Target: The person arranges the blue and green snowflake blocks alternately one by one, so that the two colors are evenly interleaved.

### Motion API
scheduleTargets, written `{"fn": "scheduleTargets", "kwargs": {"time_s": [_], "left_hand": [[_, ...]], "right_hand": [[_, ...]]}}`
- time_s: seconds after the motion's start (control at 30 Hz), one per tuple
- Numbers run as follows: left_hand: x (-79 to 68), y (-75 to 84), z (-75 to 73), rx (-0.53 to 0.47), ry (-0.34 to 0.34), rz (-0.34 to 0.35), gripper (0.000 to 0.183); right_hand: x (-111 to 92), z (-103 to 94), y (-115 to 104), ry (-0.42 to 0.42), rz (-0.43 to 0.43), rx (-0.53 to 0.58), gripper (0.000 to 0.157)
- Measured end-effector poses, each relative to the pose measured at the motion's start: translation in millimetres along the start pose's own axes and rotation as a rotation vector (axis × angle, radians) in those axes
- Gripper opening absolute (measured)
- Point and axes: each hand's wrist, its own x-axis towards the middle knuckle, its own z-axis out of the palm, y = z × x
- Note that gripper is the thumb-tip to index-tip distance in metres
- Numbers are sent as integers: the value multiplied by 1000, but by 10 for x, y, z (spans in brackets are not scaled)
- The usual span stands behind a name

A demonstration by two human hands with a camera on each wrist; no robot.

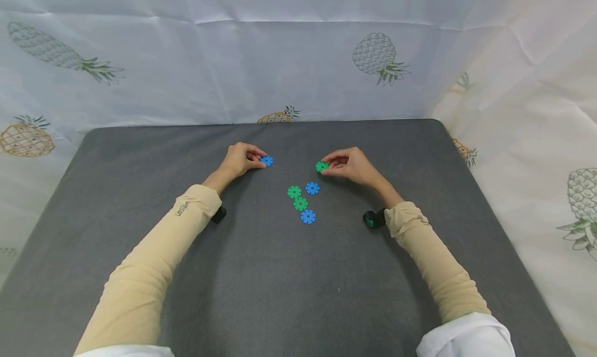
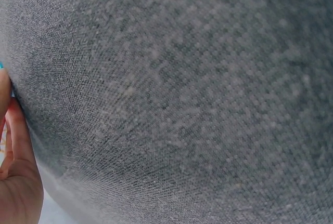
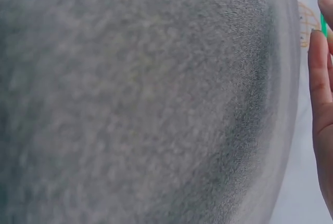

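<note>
My left hand pinches a blue notched disc by its edge, left of the middle near the table's far side. Across from it, my right hand holds a green notched disc between thumb and fingers. In the right wrist view the green disc shows as a thin edge between the fingertips. Between the hands and nearer to me lie two more green discs, one close beside the other. A blue disc lies to their right, and another blue disc just below them.
A dark grey cloth covers the table. Behind it hangs a white curtain printed with pineapples, which also runs down the right side. Black wrist cameras sit under both sleeves, the right one close over the cloth.
</note>
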Motion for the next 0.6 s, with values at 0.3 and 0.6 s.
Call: {"fn": "scheduleTargets", "kwargs": {"time_s": [0.3,0.6], "left_hand": [[9,12,-4,14,-4,-7,30],[6,12,-1,21,-1,-21,30]], "right_hand": [[43,51,65,36,-57,5,26],[98,110,-153,41,18,-33,29]]}}
